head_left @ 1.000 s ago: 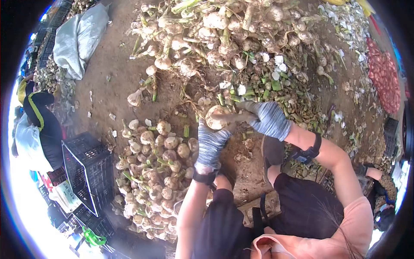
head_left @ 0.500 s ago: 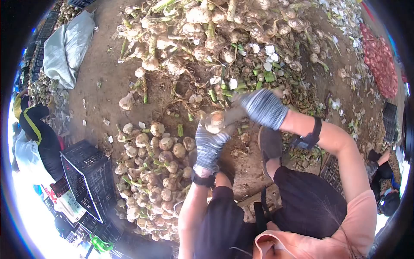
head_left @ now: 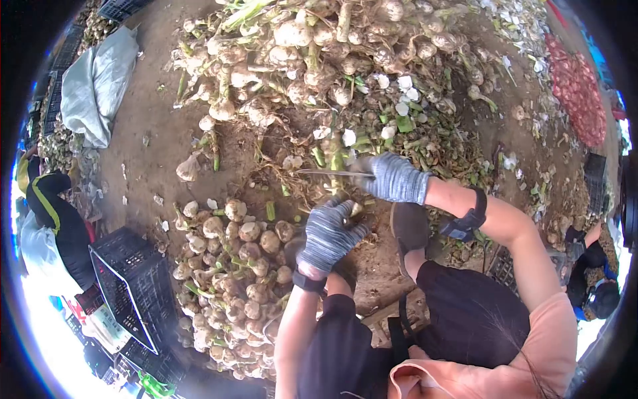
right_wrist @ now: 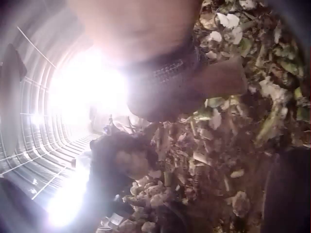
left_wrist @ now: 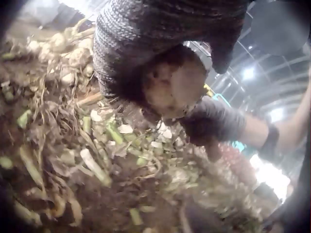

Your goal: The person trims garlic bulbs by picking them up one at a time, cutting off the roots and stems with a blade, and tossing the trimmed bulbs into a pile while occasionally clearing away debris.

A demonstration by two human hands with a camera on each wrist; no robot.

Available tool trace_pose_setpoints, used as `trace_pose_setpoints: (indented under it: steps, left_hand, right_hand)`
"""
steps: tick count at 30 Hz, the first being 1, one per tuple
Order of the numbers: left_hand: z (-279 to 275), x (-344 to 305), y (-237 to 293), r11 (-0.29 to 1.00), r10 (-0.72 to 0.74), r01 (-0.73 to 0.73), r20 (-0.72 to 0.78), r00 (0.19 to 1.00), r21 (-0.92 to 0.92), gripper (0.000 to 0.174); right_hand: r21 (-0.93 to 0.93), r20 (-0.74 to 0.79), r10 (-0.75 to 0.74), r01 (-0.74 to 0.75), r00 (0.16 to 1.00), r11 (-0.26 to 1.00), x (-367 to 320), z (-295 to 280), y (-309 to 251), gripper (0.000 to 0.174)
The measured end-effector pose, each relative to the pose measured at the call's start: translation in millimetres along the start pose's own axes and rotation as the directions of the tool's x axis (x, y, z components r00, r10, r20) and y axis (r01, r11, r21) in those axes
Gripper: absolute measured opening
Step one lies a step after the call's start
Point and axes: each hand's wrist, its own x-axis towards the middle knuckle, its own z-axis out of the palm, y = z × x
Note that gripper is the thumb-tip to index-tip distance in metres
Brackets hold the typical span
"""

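My left hand (head_left: 329,234), in a grey striped glove, grips a garlic bulb beside the pile of bulbs (head_left: 249,269). In the left wrist view the bulb (left_wrist: 172,87) shows a pale, roundish face under the curled fingers of that hand (left_wrist: 146,41). Just right of it, my gloved right hand (head_left: 399,178) holds a knife, its thin blade (head_left: 325,172) pointing left above the left hand and crossing a green stem. The left wrist view also shows the right hand (left_wrist: 214,121) close behind the bulb. The right wrist view shows mostly forearm and strap.
Untrimmed garlic with stems (head_left: 299,60) is heaped at the front. Cut stems and peelings (head_left: 425,143) lie right of centre. A black crate (head_left: 133,286) and a pale sack (head_left: 100,83) stand left, a red net sack (head_left: 577,90) right. Other people are at both sides.
My left hand has turned so that its back faces up, hiding most of the bulb seen before. My right hand has shifted slightly left, and the knife now lies nearly level.
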Motion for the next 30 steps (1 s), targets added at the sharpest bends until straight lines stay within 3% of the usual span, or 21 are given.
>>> trace_pose_setpoints:
  steps: [2,5,6,7,10,11,12,13,14,15,16,17,18,19,21,24,25,26,27,28,30]
  left_hand:
    - [-1.8,0.0,3.0,0.974,0.155,-0.157,0.027,0.988,0.166,0.023]
    - [-14.2,-2.0,7.6,0.996,0.086,-0.086,-0.061,0.994,0.005,0.021]
    - [-15.6,-6.3,9.9,0.999,0.028,-0.031,-0.064,0.998,-0.044,0.021]
    - [-21.5,-10.0,9.1,0.997,0.066,-0.064,-0.051,0.997,0.038,0.02]
    - [-40.7,-30.0,23.7,0.994,-0.008,0.022,-0.13,0.991,0.11,0.02]
    - [-45.9,-45.7,25.3,0.991,-0.077,0.102,-0.255,0.964,0.085,0.024]
    - [-52.4,-64.2,26.4,0.983,-0.147,0.178,-0.372,0.916,0.05,0.027]
    - [-63.8,-87.3,31.4,0.918,-0.394,0.374,-0.42,0.817,-0.134,0.031]
    - [-78.2,-106.5,41.4,0.785,-0.619,0.531,-0.416,0.666,-0.319,0.036]
    - [-94.7,-113.7,64.1,0.65,-0.731,0.71,-0.48,0.485,-0.272,0.041]
    - [-106.1,-136.9,60.6,0.577,-0.72,0.803,-0.558,0.412,-0.152,0.046]
    - [-117.5,-160.0,56.9,0.467,-0.701,0.883,-0.63,0.334,-0.052,0.05]
    - [-126.5,-210.3,28.1,0.431,-0.606,0.892,-0.689,0.398,0.136,0.053]
    - [-135.9,-249.7,10.4,0.393,-0.478,0.833,-0.687,0.547,0.39,0.046]
    - [-148.0,-299.3,-11.2,0.194,-0.243,0.573,-0.527,0.815,0.796,0.038]
    - [-123.2,-190.5,36.6,0.623,-0.349,0.738,-0.753,0.558,0.259,0.054]
    - [-114.5,-157.8,60.9,0.7,-0.563,0.71,-0.677,0.475,-0.084,0.053]
    - [-107.1,-137.5,69.8,0.734,-0.652,0.609,-0.563,0.508,-0.301,0.05]
    - [-99.8,-117.1,78.6,0.684,-0.727,0.513,-0.437,0.529,-0.518,0.048]
    - [-92.2,-104.3,75.2,0.683,-0.688,0.397,-0.358,0.631,-0.613,0.046]
    - [-73.7,-74.5,66.6,0.715,-0.567,0.269,-0.31,0.763,-0.646,0.042]
  right_hand:
    - [0.005,0.119,0.186,-0.188,0.975,0.982,-10.7,8.7,34.0,0.025]
    - [-0.096,0.207,0.398,-0.387,0.894,0.917,-30.3,17.4,96.2,0.025]
    - [-0.169,0.199,0.382,-0.352,0.903,0.921,-40.8,7.2,96.4,0.027]
    - [-0.232,0.201,0.36,-0.313,0.911,0.921,-47.7,-1.8,85.6,0.029]
    - [-0.041,0.027,0.39,-0.388,0.921,0.921,-13.6,-34.1,33.8,0.035]
    - [-0.004,-0.124,0.284,-0.287,0.951,0.958,0.5,-34.9,28.8,0.036]
    - [0.011,-0.249,0.189,-0.192,0.95,0.981,16.7,-40.5,23.0,0.037]
    - [0.001,-0.369,0.088,-0.095,0.925,0.995,33.0,-46.1,17.1,0.038]
    - [-0.021,-0.457,0.003,-0.014,0.889,1.0,47.8,-56.7,5.3,0.038]
    - [-0.055,-0.475,0.009,-0.04,0.88,0.998,59.9,-66.0,-8.8,0.038]
    - [-0.087,-0.493,0.016,-0.067,0.87,0.994,71.9,-71.7,-19.9,0.039]
    - [-0.171,-0.6,-0.146,0.052,0.786,0.984,88.2,-66.5,-17.6,0.04]
    - [-0.164,-0.567,-0.105,0.014,0.817,0.986,102.4,-63.4,-17.5,0.043]
    - [-0.158,-0.53,-0.064,-0.024,0.846,0.987,114.8,-61.1,-19.0,0.045]
    - [-0.158,-0.426,0.043,-0.121,0.904,0.98,127.1,-66.9,-27.1,0.046]
    - [-0.179,-0.513,0.03,-0.141,0.858,0.974,130.4,-68.2,-20.0,0.039]
    - [-0.108,-0.491,0.105,-0.18,0.865,0.978,121.6,-72.8,-24.9,0.028]
    - [0.045,-0.519,0.163,-0.163,0.839,0.986,113.8,-72.8,-24.1,0.025]
    - [0.195,-0.537,0.225,-0.14,0.813,0.971,105.0,-71.6,-19.9,0.022]
    - [0.336,-0.542,0.287,-0.11,0.789,0.936,95.9,-70.9,-14.7,0.019]
    - [0.288,-0.607,0.184,-0.003,0.773,0.958,77.4,-53.2,10.7,0.022]
